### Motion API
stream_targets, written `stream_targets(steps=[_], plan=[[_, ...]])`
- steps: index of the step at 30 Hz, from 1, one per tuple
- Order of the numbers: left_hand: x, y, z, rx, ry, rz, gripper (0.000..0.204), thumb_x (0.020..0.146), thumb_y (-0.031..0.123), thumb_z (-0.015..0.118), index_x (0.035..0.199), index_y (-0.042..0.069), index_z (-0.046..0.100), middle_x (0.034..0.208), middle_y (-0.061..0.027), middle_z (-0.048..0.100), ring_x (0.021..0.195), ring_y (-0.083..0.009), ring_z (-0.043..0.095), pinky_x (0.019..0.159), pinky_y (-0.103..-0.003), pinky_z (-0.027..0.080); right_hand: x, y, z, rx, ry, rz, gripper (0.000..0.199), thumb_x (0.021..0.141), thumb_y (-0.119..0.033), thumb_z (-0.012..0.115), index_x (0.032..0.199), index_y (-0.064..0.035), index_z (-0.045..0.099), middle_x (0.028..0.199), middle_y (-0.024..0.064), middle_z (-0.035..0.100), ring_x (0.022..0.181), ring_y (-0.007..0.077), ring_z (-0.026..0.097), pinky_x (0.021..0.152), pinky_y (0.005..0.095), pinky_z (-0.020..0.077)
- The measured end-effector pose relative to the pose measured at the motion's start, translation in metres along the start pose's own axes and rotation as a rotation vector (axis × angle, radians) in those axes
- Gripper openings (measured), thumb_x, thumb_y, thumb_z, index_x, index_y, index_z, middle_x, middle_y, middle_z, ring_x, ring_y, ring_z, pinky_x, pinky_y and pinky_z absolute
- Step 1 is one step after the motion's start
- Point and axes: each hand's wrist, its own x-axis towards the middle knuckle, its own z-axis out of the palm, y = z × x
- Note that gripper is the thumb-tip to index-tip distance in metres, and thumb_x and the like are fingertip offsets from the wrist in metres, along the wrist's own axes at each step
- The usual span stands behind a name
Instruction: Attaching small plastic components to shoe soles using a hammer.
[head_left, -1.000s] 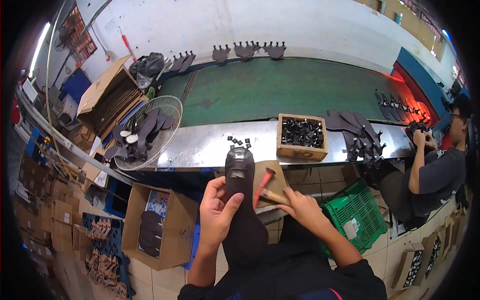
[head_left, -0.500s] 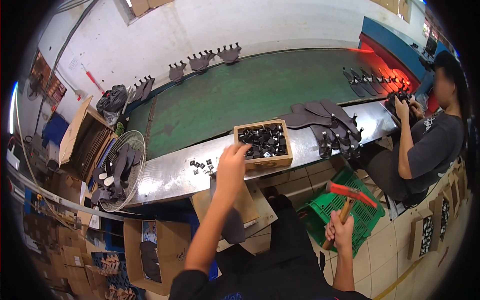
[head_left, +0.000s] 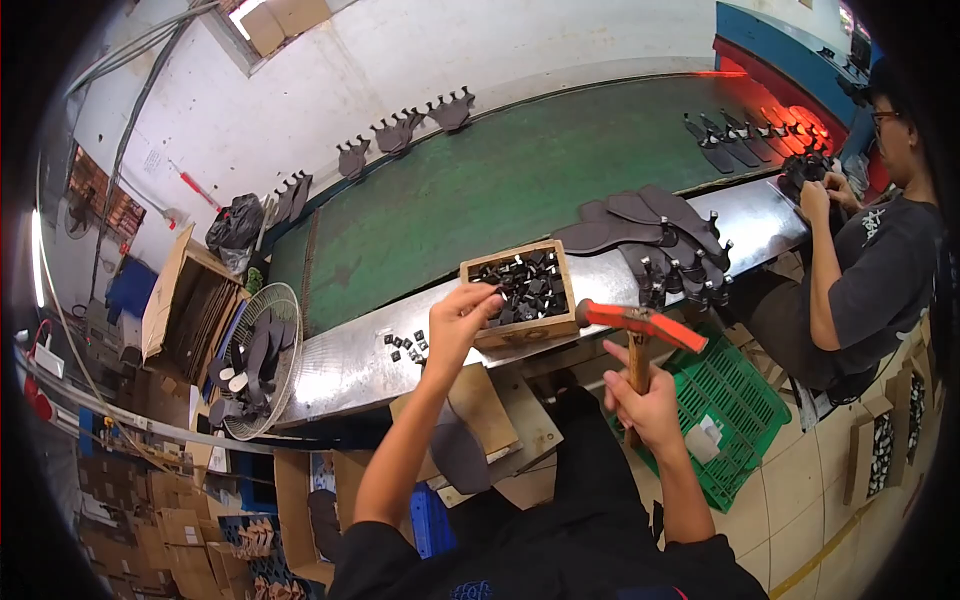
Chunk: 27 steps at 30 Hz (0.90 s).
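Two bare hands are at work at a metal table (head_left: 325,377). The left hand (head_left: 462,318) is at the left side of a wooden box (head_left: 525,331) of small black pieces (head_left: 535,285), its thumb and fingertips drawn together; whether they pinch a piece cannot be told at this scale. The right hand (head_left: 648,402) is wrapped around the wooden handle of an orange-headed hammer (head_left: 642,322), held head-up, in front of a green crate (head_left: 745,415). A dark sole (head_left: 460,458), partly hidden by the left forearm, lies against a tan board (head_left: 487,408). Loose black squares (head_left: 407,347) lie left of the box; heeled soles (head_left: 650,228) are piled right of it.
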Motion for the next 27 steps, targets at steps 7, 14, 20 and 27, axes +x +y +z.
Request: stream_targets(steps=[7,14,20,27], plan=[[-0.12,0.072,-0.005,-0.649,0.151,-0.16,0.018,0.089,0.001,0.074,0.105,0.0,0.067,0.085,-0.0083,0.072,0.068,-0.0157,0.068,0.053,-0.024,0.047,0.012,-0.036,0.075,0.081,-0.355,-0.157,0.035,0.096,-0.009,0.067,0.13,0.0011,0.062,0.093,0.0091,0.068,0.047,0.0028,0.046,0.04,0.0185,0.0344],[-0.169,0.098,-0.038,-0.046,0.234,0.122,0.029,0.085,0.0,0.078,0.112,-0.002,0.071,0.095,-0.009,0.069,0.072,-0.0104,0.064,0.061,-0.022,0.05,-0.003,-0.032,0.139,0.049,-0.531,-0.085,0.021,0.093,-0.01,0.071,0.107,0.0052,0.066,0.057,0.0018,0.055,0.042,0.0058,0.045,0.038,0.0219,0.0323],[-0.132,0.042,-0.078,0.218,0.365,0.021,0.043,0.087,0.022,0.077,0.123,0.003,0.063,0.11,-0.011,0.066,0.095,-0.0223,0.064,0.081,-0.034,0.053,-0.001,-0.029,0.154,0.215,-0.536,0.058,0.013,0.087,0.002,0.069,0.098,0.0054,0.063,0.091,0.0229,0.07,0.039,0.0063,0.045,0.036,0.022,0.037],[-0.087,-0.045,-0.097,0.41,0.15,-0.037,0.022,0.088,0.016,0.072,0.101,0.0,0.068,0.097,-0.0148,0.07,0.098,-0.0331,0.064,0.088,-0.041,0.049,0.02,-0.013,0.156,0.308,-0.618,0.045,0.015,0.087,0.005,0.066,0.101,0.004,0.061,0.108,0.0308,0.067,0.038,0.0067,0.045,0.035,0.0222,0.0391]])
